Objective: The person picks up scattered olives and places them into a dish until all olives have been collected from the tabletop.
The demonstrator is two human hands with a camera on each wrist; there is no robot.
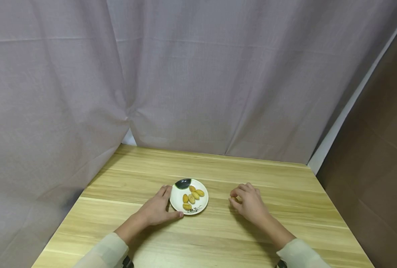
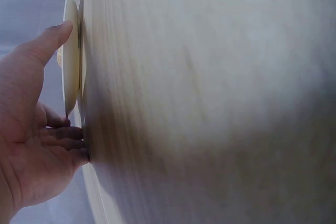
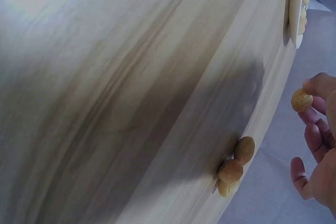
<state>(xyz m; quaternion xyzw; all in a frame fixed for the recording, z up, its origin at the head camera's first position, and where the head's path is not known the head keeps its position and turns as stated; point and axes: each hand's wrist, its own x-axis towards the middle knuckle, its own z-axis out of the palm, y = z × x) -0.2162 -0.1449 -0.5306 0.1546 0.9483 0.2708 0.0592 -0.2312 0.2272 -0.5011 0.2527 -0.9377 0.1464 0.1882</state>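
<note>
Yellow, egg-shaped little fruits: six already sit on the round white plate with a black patch. The left hand holds its rim. The right hand pinches one fruit; three more fruits still lie on the wooden table.

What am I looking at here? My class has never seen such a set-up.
There is no machine: a person works with a bare left hand and right hand. The wide picture comes from a camera on the head; the other two come from cameras on each wrist. On the wooden table sits a small plate bearing yellow, oval pieces, probably fruit. The left hand holds the plate's edge; the right pinches another piece. The right wrist view shows more loose pieces on the table.
</note>
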